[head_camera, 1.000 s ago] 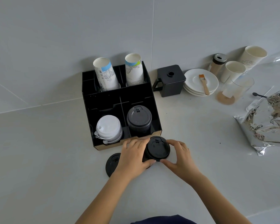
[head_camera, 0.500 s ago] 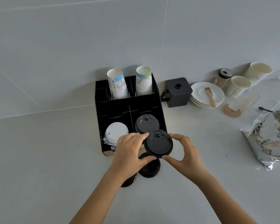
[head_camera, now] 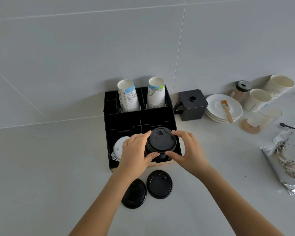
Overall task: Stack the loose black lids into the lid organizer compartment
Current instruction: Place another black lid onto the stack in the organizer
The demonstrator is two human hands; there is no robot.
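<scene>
Black lid [head_camera: 161, 141] between both hands, two lids [head_camera: 159, 184] loose nearby.

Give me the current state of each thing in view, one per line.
Held lid: gripped by both hands over the right front compartment.
Left hand: closed on the lid's left edge.
Right hand: closed on its right edge.
Loose lids: two, flat on the counter.
White lids: stacked in the left front compartment.
Printed cups: upright in the organizer.

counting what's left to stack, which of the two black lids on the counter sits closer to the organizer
The right loose lid, lying flat just below the organizer's front edge. The left loose lid sits lower and nearer the left forearm.
</scene>
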